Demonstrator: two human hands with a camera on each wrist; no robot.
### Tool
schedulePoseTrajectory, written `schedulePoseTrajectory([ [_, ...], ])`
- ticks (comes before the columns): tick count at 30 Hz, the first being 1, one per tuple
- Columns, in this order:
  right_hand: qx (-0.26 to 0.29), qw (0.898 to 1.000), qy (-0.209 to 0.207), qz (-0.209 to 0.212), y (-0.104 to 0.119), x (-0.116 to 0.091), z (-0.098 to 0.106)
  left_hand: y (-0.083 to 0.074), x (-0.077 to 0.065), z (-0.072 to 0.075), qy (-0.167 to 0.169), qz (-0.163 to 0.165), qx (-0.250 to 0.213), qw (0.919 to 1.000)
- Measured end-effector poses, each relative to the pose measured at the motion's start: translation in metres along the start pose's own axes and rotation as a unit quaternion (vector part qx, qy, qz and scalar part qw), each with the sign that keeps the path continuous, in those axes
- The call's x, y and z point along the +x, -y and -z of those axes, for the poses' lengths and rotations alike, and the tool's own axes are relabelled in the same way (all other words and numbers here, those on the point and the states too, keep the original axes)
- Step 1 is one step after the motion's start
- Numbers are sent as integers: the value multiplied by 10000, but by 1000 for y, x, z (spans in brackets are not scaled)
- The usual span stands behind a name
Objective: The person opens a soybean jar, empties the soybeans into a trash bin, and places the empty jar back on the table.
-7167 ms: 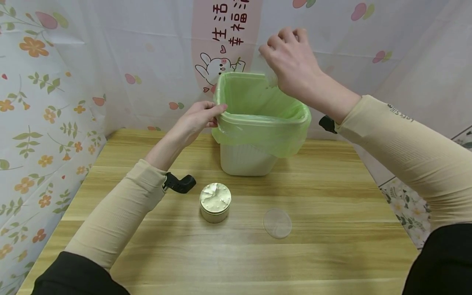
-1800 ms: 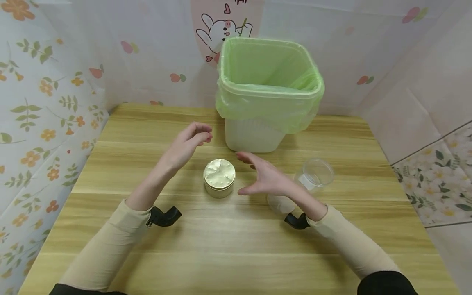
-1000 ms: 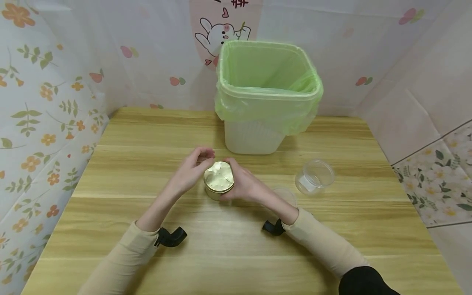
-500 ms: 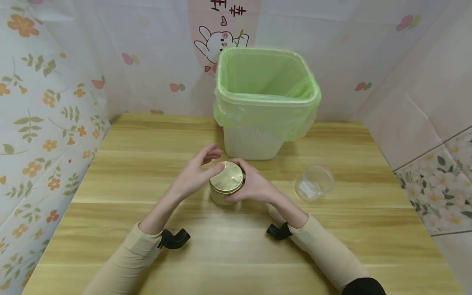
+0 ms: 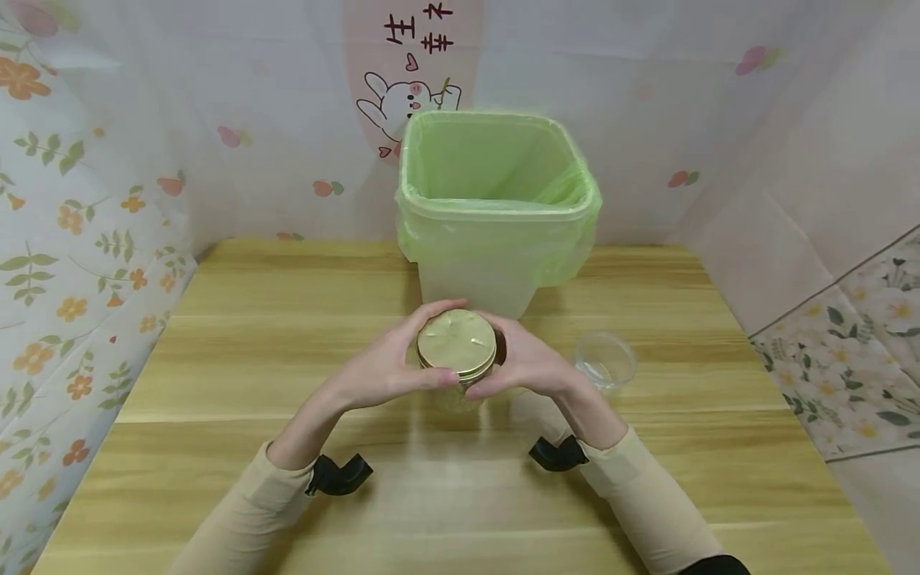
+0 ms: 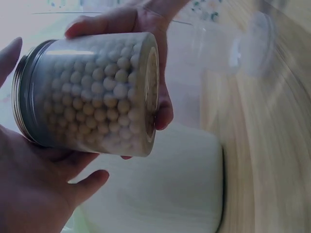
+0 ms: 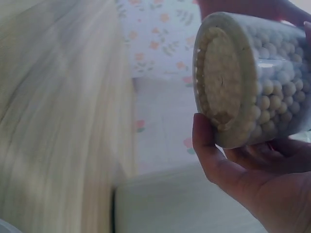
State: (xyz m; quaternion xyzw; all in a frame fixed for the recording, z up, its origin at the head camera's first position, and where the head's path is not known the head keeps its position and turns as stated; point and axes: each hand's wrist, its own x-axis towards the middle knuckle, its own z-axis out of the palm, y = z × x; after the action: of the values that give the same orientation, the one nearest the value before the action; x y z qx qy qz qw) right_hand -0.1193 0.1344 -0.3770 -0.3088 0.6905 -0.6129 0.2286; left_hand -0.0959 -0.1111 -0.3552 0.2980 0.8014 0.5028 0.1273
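A clear jar [image 5: 456,339] with a gold top is held up off the table between both hands, packed with small round beige balls that show in the wrist views. My left hand [image 5: 377,367] grips it near the gold top, thumb in front and fingers behind. From the other side my right hand [image 5: 528,359] holds the jar, its thumb at the front. In the right wrist view, a fingertip of the right hand [image 7: 272,194] reaches the edge of the jar's base [image 7: 221,82]. The jar stays roughly upright in the head view.
Right behind the jar stands a white bin [image 5: 477,283] lined with a green bag [image 5: 496,231]. A clear plastic cup [image 5: 606,359] stands on the table [image 5: 287,319] to the right. Near the right wrist lies a clear round disc [image 5: 535,411], partly covered by the arm.
Earlier the right hand held the clear cup over the bin while the left held its rim. The cup now stands on the table. Both hands have gripped the jar and lifted it.
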Motion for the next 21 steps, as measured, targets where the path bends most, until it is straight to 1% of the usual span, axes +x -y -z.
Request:
schedulePoseTrajectory([
  [5,444,9976,504,162,3,-6,7,-4,4,-1,282,-418,-499,9975],
  [9,748,9925,913,304,3,-8,7,-3,7,-2,650,-788,-809,9915],
  [12,821,9904,1058,343,3,-7,6,-2,7,-3,784,-982,-1059,9864],
  [15,724,9921,953,367,4,-6,5,-3,6,-5,670,-1021,-1149,9858],
  [19,412,9971,538,340,8,-9,6,-6,8,-9,356,-898,-957,9907],
  [21,145,9990,280,303,10,-11,7,-6,11,-10,210,-865,-854,9924],
])
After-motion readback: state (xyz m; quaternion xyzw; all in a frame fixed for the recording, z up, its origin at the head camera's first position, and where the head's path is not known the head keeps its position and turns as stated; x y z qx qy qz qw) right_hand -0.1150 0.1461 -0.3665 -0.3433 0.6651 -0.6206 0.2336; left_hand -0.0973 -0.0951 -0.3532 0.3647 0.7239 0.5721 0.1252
